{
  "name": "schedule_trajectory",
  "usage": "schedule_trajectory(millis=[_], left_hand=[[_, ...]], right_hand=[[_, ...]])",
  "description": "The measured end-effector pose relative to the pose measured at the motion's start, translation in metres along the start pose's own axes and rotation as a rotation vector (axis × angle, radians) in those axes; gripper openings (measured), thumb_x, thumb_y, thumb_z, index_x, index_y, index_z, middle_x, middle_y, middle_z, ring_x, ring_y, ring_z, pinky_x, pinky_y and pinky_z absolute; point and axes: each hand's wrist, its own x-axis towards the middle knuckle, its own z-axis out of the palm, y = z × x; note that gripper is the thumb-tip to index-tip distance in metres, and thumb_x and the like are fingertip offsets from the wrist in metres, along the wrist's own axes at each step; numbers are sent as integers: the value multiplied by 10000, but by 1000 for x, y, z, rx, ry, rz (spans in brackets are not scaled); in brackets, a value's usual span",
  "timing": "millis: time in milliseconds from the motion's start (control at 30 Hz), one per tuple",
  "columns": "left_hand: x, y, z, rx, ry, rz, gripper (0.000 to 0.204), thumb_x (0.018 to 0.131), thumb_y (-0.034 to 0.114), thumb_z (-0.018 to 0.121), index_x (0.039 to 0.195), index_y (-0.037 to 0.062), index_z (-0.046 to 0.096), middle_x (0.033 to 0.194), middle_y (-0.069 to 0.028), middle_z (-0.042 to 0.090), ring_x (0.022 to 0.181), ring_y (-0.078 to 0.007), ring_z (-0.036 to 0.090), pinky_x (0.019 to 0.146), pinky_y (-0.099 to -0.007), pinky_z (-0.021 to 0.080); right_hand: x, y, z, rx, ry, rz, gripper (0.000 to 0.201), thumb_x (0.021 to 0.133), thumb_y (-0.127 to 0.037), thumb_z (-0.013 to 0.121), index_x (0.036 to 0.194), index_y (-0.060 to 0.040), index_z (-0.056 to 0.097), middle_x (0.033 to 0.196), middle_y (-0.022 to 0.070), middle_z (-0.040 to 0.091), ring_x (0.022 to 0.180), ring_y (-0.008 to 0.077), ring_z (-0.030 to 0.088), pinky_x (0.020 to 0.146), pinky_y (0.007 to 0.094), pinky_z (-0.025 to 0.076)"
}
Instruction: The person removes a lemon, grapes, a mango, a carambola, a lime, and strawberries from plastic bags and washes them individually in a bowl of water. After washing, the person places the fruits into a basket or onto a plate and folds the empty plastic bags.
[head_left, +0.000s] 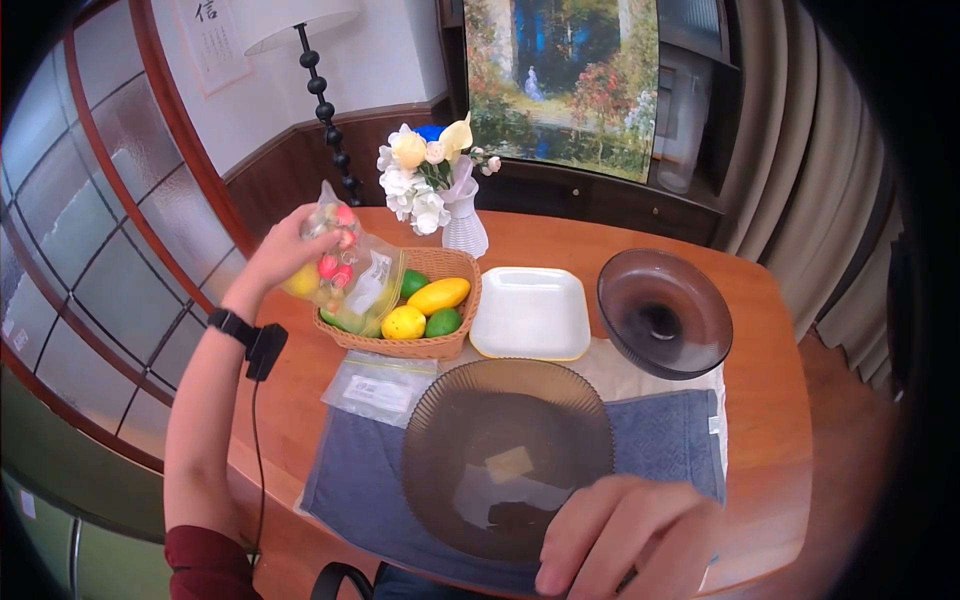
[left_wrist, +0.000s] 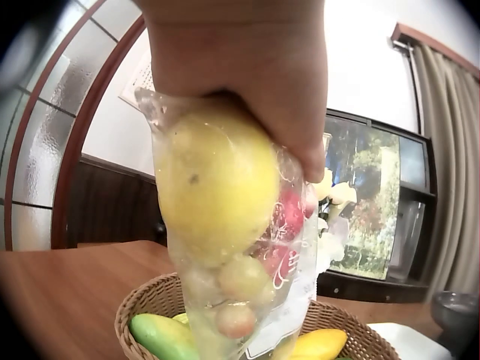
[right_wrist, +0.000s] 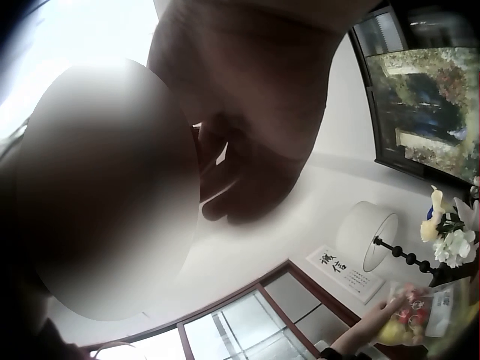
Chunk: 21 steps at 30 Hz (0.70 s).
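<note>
My left hand (head_left: pixel 298 250) grips the top of a clear plastic bag (head_left: pixel 372 285) over the left side of a wicker basket (head_left: pixel 425 347). Through the plastic, in the left wrist view, show a large yellow fruit (left_wrist: pixel 217 180), small round fruits and red pieces. Mangoes, a lemon (head_left: pixel 403 323) and green fruits lie in the basket. My right hand (head_left: pixel 635 535) is raised close to the head camera, above the front right of a ribbed glass bowl (head_left: pixel 430 440). Its fingers are loosely bent; nothing shows in them, though the palm is partly hidden.
A white square dish (head_left: pixel 530 310) and a dark round bowl (head_left: pixel 690 310) stand right of the basket. An empty zip bag (head_left: pixel 375 388) lies in front of it on a blue towel (head_left: pixel 350 470). Behind are a white vase (head_left: pixel 465 228) with flowers and a lamp (head_left: pixel 318 85).
</note>
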Motion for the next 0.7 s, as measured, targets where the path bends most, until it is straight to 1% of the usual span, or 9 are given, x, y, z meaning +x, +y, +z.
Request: schedule_trajectory(millis=[33, 67, 133, 233, 333, 433, 567, 667, 700], left_hand=[[3, 2, 0, -9, 6, -5, 621, 861, 409, 744, 1326, 38, 563, 1160, -125, 690, 1066, -203, 661, 937, -344, 507], [5, 11, 0, 67, -13, 7, 618, 863, 416, 738, 1328, 47, 567, 1163, -134, 692, 1073, -224, 665, 941, -349, 506], [14, 15, 2, 142, -52, 42, 622, 853, 434, 738, 1328, 68, 577, 1176, -155, 692, 1095, -270, 667, 954, -368, 502], [20, 28, 3, 210, -132, 42, 635, 846, 436, 740, 1329, 58, 574, 1180, -163, 690, 1101, -277, 666, 963, -373, 499], [23, 41, 5, 283, -186, 51, 667, 840, 440, 742, 1351, 55, 553, 1196, -174, 681, 1119, -297, 656, 974, -382, 495], [27, 33, 17, 326, -138, 82, 716, 841, 449, 742, 1385, 45, 512, 1220, -181, 668, 1139, -324, 641, 980, -382, 491], [18, 17, 47, 341, -197, 135, 731, 865, 449, 720, 1415, 34, 473, 1246, -197, 653, 1154, -342, 629, 982, -396, 488], [11, -1, 64, 312, -183, 11, 610, 938, 359, 659, 1400, 9, 470, 1222, -216, 659, 1136, -341, 641, 974, -397, 497], [8, -2, 66, 310, -184, 14, 610, 938, 359, 659, 1400, 9, 470, 1222, -216, 659, 1136, -341, 641, 974, -397, 497]], right_hand=[[3, 6, 7, 31, -31, -87, 235, 885, -229, 721, 961, -7, 707, 977, 177, 647, 901, 292, 611, 801, 325, 519], [5, 10, 14, -21, 8, -171, 123, 885, -152, 698, 875, -32, 721, 941, 150, 640, 868, 259, 591, 776, 298, 513], [6, 6, 20, -81, 40, -247, 113, 884, -75, 674, 790, -56, 735, 904, 123, 633, 835, 226, 570, 750, 271, 508], [5, -1, 23, 42, 28, -192, 174, 869, 20, 615, 776, -67, 734, 889, 118, 625, 816, 241, 571, 727, 282, 517], [1, -4, 28, 11, 19, -118, 234, 854, 70, 564, 771, -78, 726, 868, 106, 603, 812, 250, 574, 705, 289, 522], [1, -3, 38, 107, 160, -97, 232, 860, 65, 571, 748, -82, 710, 866, 98, 579, 825, 259, 577, 703, 286, 523], [0, -3, 38, 145, 151, -111, 234, 871, 65, 562, 726, -68, 689, 875, 90, 559, 818, 257, 571, 698, 278, 523], [2, -8, 45, 139, 230, -94, 235, 882, 62, 558, 725, -59, 684, 871, 87, 554, 819, 257, 567, 695, 278, 521], [1, -9, 44, 128, 257, -90, 235, 885, 60, 557, 725, -58, 683, 868, 87, 552, 820, 258, 566, 694, 279, 521]])
